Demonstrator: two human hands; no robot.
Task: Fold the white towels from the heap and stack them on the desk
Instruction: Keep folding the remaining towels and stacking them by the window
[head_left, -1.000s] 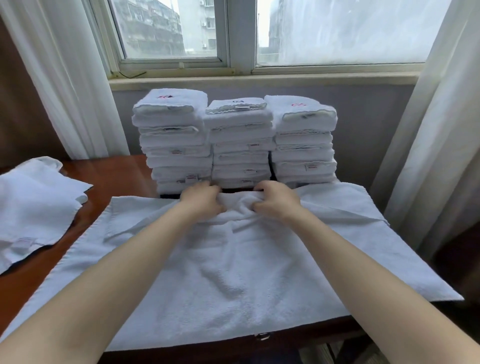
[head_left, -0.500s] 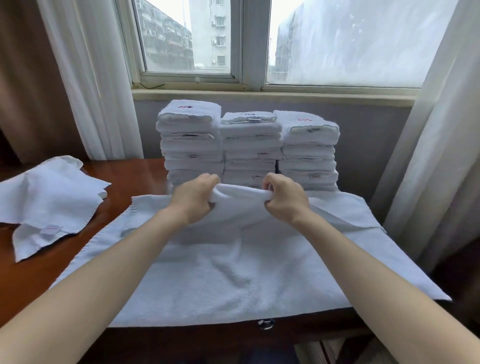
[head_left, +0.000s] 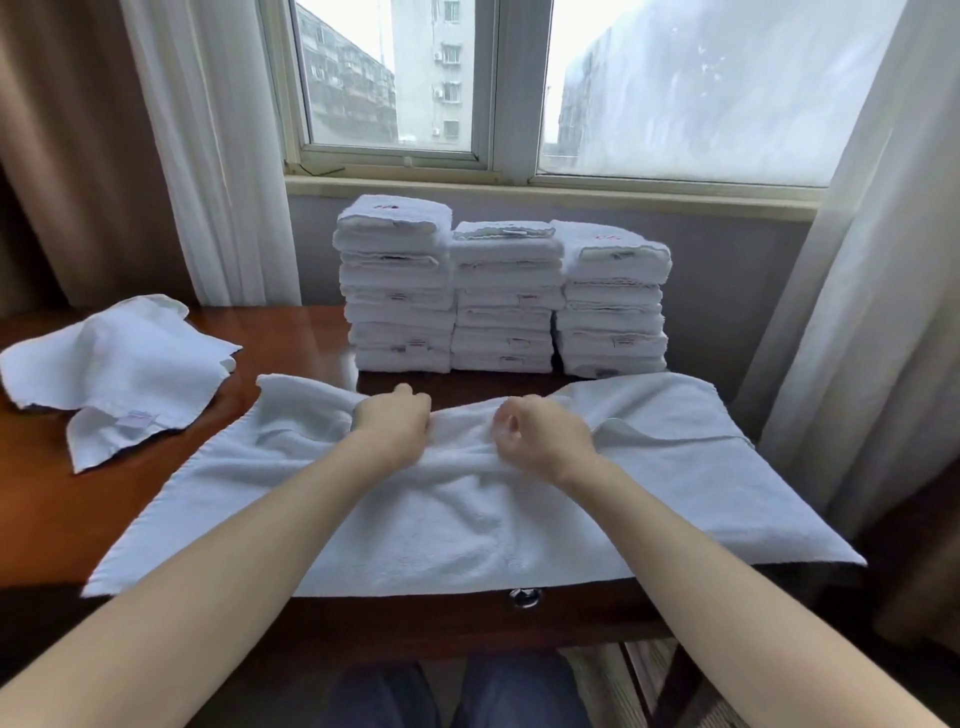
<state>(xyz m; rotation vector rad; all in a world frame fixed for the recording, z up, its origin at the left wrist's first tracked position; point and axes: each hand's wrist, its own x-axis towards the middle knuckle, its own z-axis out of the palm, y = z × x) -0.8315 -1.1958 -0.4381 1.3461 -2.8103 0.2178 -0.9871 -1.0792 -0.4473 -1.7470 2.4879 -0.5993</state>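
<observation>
One towel (head_left: 467, 525) lies spread across the desk (head_left: 296, 353), its long axis running left to right, so both ends reach well out to either side of the fingers. Its far edge is bunched up in the middle, where the left hand (head_left: 390, 427) and right hand (head_left: 540, 439) sit close together, fingers curled and pinching the cloth. The near edge lies behind the wrists, so the fold probably comes that way. Beyond the fingertips stand three stacks of folded towels (head_left: 501, 296). Well to their left lies the loose heap (head_left: 114, 364).
</observation>
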